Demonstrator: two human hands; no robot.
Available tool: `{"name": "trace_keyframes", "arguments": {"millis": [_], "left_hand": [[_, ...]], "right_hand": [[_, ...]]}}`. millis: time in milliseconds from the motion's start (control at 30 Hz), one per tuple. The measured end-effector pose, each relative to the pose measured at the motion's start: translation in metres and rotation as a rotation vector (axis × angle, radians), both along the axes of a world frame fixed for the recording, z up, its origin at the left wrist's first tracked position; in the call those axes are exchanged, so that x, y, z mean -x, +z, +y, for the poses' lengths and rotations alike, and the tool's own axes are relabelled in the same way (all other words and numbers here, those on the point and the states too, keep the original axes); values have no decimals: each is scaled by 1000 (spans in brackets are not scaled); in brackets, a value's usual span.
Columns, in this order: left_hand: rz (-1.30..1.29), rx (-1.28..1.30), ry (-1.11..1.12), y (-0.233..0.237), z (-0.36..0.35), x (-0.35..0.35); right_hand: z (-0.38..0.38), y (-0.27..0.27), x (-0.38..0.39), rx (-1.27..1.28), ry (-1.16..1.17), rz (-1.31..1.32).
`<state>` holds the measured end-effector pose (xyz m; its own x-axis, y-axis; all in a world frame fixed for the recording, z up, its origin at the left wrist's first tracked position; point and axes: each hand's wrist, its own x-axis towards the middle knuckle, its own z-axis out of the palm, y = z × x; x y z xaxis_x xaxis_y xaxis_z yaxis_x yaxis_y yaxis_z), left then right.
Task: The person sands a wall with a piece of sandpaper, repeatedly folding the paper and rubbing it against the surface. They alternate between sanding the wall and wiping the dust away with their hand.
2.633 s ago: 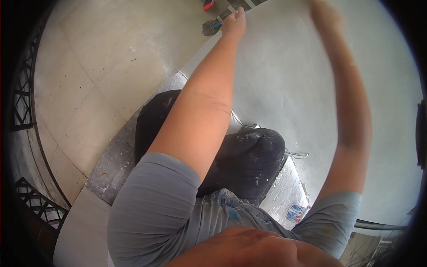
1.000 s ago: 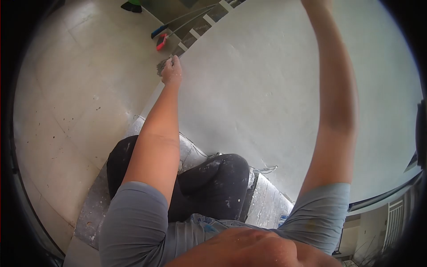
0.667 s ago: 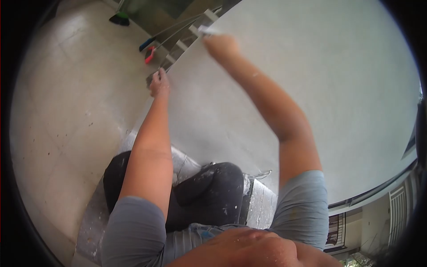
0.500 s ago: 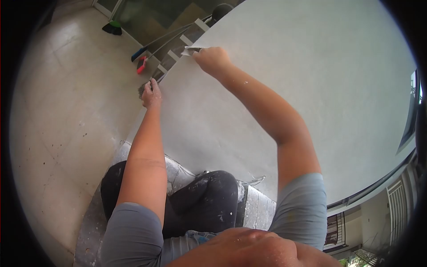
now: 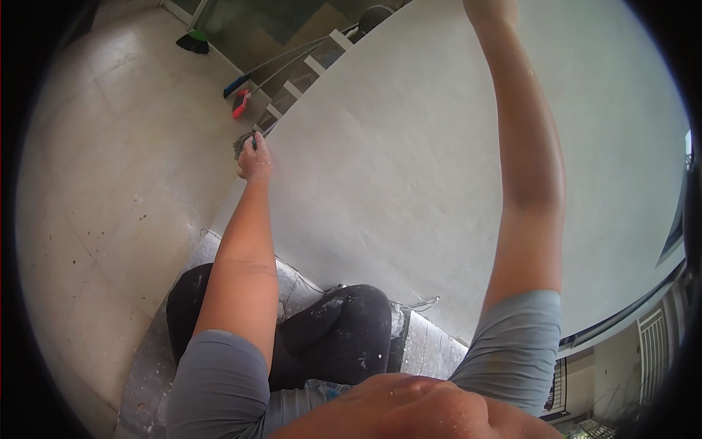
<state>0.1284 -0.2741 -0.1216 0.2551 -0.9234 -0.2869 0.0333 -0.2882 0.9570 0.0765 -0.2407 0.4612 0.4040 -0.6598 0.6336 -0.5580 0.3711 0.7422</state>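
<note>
My left hand (image 5: 256,159), dusted with white, is closed around a dark grey, rough-edged thing (image 5: 240,145) beside the wall's left edge. What that thing is, I cannot make out. My right arm stretches up over the smooth pale wall (image 5: 395,161). Only the back part of my right hand (image 5: 491,10) shows at the top border; its fingers and anything in them are cut off.
Below me is a paint-spattered platform (image 5: 428,344), with my bent legs in dark trousers over it. A tiled floor (image 5: 110,219) lies to the left. Farther back are a red dustpan (image 5: 240,104), a green-topped broom (image 5: 194,42) and steps (image 5: 311,66). Railings (image 5: 653,351) stand at lower right.
My right hand has swept up and right across the wall from its left edge, taking the thin pale flat piece it held out of sight. My left hand has barely moved.
</note>
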Motion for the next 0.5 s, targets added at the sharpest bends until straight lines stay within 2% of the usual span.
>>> {"name": "trace_keyframes", "arguments": {"millis": [100,133,200,233,267,333,433,500], "left_hand": [[-5,14,14,3,0,-2],[-13,21,11,1,0,-2],[-8,28,3,-1,-1,-3],[6,25,-3,0,2,-6],[19,24,-7,3,4,-9],[12,26,-6,10,8,-15],[20,39,13,18,9,-29],[28,52,33,19,8,-35]], "right_hand": [[6,-42,-6,-116,8,-18],[9,-61,-8,-182,-28,6],[9,-111,-2,-257,46,49],[11,-135,-11,-366,-90,-25],[13,-160,2,-369,4,64],[14,-218,4,-474,91,21],[29,-294,-6,-711,-17,-52],[41,-322,-12,-795,-45,-54]]}}
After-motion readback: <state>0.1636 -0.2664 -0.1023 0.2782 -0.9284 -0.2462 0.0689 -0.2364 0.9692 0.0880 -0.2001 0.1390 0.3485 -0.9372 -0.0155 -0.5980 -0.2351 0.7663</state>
